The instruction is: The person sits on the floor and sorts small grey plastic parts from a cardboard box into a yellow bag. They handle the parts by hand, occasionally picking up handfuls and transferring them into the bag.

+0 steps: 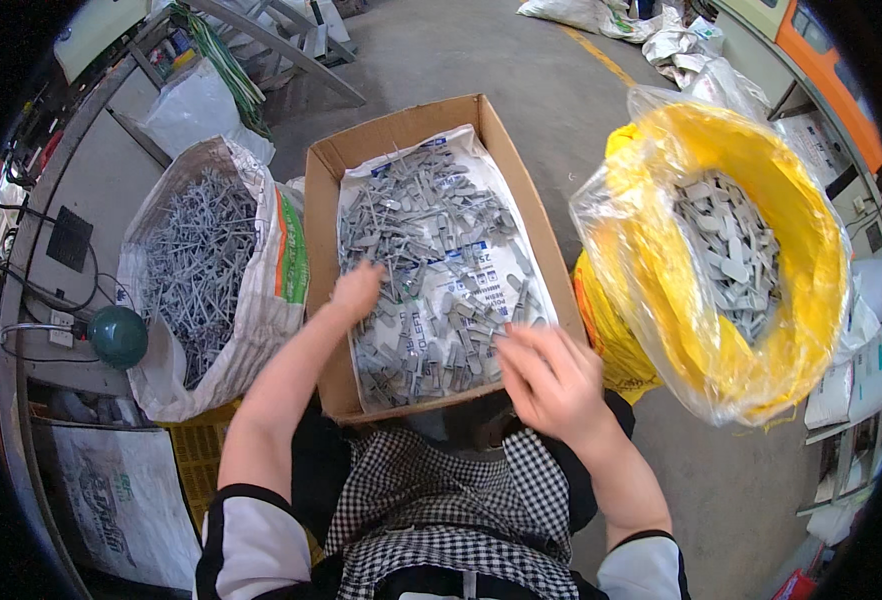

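Observation:
A cardboard box (538, 225) lined with a printed white plastic sack (441, 300) stands before me. Scattered across the liner are many small grey plastic parts (460, 326), flat paddle shapes with thin stems. Over the left side of the box, my left hand (358, 291) reaches down among the parts; motion blurs its fingertips, so any grip is unclear. My right hand (550, 379) hovers above the box's near right corner, thumb and fingers drawn together. Blur hides whether a part sits between them.
At left, a white woven sack (261, 330) holds grey sprue pieces (201, 262), beside a green ball-shaped knob (117, 337) on a machine. A yellow bag with clear liner (801, 247) at right contains flat grey parts (730, 251). A metal frame (283, 49) leans beyond.

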Available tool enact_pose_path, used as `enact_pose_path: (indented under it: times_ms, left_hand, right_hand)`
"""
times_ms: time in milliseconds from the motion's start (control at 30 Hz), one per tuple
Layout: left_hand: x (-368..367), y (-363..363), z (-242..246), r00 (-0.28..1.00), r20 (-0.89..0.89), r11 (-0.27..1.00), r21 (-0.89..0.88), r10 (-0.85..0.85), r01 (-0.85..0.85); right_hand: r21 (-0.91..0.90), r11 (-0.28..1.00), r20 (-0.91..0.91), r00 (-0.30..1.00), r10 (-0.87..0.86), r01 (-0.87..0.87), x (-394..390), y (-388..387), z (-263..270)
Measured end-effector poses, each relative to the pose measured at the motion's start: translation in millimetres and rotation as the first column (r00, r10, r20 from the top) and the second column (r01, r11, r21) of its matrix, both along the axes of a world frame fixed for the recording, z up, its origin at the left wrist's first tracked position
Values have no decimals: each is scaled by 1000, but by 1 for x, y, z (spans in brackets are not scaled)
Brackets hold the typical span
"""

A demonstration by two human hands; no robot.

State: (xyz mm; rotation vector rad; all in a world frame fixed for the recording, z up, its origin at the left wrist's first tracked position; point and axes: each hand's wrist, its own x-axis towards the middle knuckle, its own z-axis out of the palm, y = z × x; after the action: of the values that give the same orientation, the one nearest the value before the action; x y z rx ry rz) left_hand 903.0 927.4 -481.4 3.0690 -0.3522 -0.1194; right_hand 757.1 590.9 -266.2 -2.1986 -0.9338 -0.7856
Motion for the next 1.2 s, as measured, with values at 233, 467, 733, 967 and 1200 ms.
enact_pose_path:
  times_ms: [233, 467, 733, 967, 1200]
  left_hand:
    - [42, -17, -116, 991, -115, 955, 280, -63, 93]
    - [46, -26, -65, 975, -145, 980, 86, -167, 180]
    - [-14, -47, 114, 910, -320, 576, -809, -265, -117]
    - [-49, -94, 108, 860, -448, -476, -718, -242, -508]
    - [-76, -75, 121, 852, -337, -471, -722, -399, -507]
  right_hand:
    - [21, 999, -381, 924, 40, -34, 112, 59, -88]
    - [-182, 977, -622, 758, -199, 107, 127, 26, -118]
    - [-287, 958, -552, 815, -173, 9, 113, 44, -119]
    - [508, 855, -826, 338, 451, 101, 113, 45, -145]
    - [308, 884, -868, 277, 413, -352, 89, 51, -119]
